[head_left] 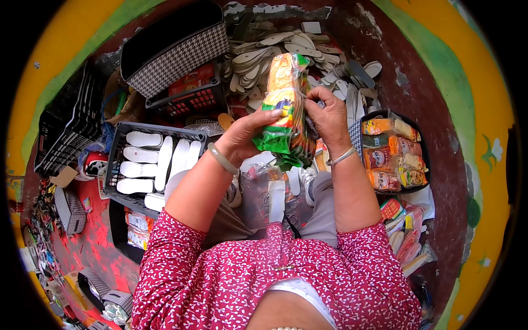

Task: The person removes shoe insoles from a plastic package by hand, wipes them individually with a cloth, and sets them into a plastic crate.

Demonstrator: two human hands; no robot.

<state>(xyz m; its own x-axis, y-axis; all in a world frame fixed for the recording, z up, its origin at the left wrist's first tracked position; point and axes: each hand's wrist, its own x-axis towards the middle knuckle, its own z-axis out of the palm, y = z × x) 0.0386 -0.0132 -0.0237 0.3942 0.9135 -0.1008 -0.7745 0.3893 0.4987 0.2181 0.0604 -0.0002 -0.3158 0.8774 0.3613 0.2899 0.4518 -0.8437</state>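
Raised in front of me is a thick bundle of insoles in clear, green and orange wrappers [283, 104], standing roughly upright. My left hand [248, 131] grips its lower left side, the thumb lying across the front. A thin pale band [294, 92] crosses the bundle near its middle. At the right edge of the bundle, my right hand [330, 113] has its fingers bent in a pinch near that band. What lies between those fingertips is too small to tell.
White insoles [138, 169] fill a black crate [124, 201] at left. On the right, a dark bin [426, 159] holds several wrapped packs [393, 151]. Loose insoles [294, 44] pile up at the back beside a houndstooth-patterned box [181, 60]. More packages [407, 231] lie near my right elbow.
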